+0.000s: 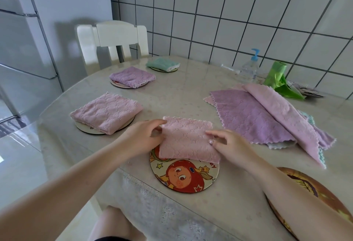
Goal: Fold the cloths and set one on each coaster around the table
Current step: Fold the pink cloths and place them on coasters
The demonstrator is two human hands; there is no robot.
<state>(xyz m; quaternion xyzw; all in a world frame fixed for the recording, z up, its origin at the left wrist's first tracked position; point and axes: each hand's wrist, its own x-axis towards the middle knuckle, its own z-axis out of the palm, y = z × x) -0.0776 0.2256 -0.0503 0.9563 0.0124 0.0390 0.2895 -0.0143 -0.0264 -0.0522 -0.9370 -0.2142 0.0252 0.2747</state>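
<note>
Head view: at the near edge of the table [181, 95], your left hand [141, 137] and right hand [231, 146] each pinch a side of a folded pink cloth [188, 139], fingers curled on its left and right edges. It lies over the far half of the cartoon-print coaster [185, 173], the near half left bare. Along the left edge, three coasters already carry folded cloths: a pink cloth [106, 114] nearest you, a lilac cloth [131, 77] beyond it, and a mint cloth [162, 64] by the white chair [112, 39] at the far corner. That looks like three places done and a fourth being set. To the right, a loose pile of unfolded cloths [267, 118] waits, lilac and pink on top (a mint edge peeks out beneath). A brown coaster [313, 187] at the near right corner, partly under your forearm, has no cloth on it. A pump bottle [250, 66] and a green bag roll [277, 76] stand at the far edge by the tiled wall.
</note>
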